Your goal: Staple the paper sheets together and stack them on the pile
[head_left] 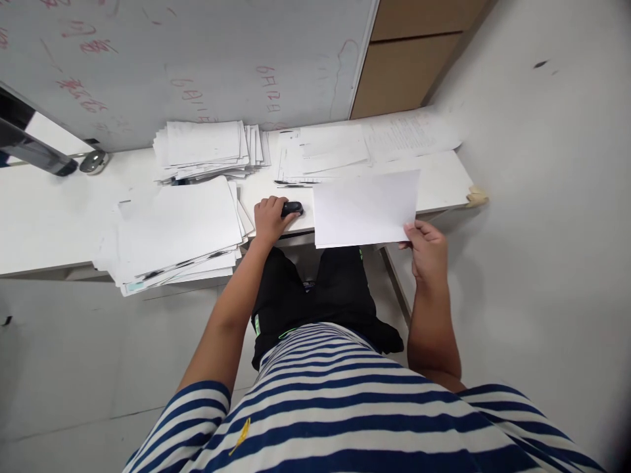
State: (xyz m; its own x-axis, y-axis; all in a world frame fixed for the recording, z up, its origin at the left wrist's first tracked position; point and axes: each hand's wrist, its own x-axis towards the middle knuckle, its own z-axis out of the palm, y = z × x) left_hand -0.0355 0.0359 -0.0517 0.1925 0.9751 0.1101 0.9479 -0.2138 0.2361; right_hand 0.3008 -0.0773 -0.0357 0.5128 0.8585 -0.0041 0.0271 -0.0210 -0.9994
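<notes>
My left hand (269, 219) is closed around a small black stapler (292, 208) at the desk's front edge; most of its body is hidden under my fingers. With thumb and fingers, my right hand (428, 246) pinches the lower right corner of some white paper (365, 209). A second edge shows at its lower left, so it looks like more than one sheet. The paper extends over the front edge of the desk, just right of the stapler and apart from it.
Two piles of paper stand to the left, one at the back (204, 144) and one at the front (182, 223) overhanging the desk (34, 210). Loose sheets (335, 144) lie behind the held paper. A computer mouse (94, 161) sits far left. A whiteboard (221, 59) and a wall (532, 197) border the desk.
</notes>
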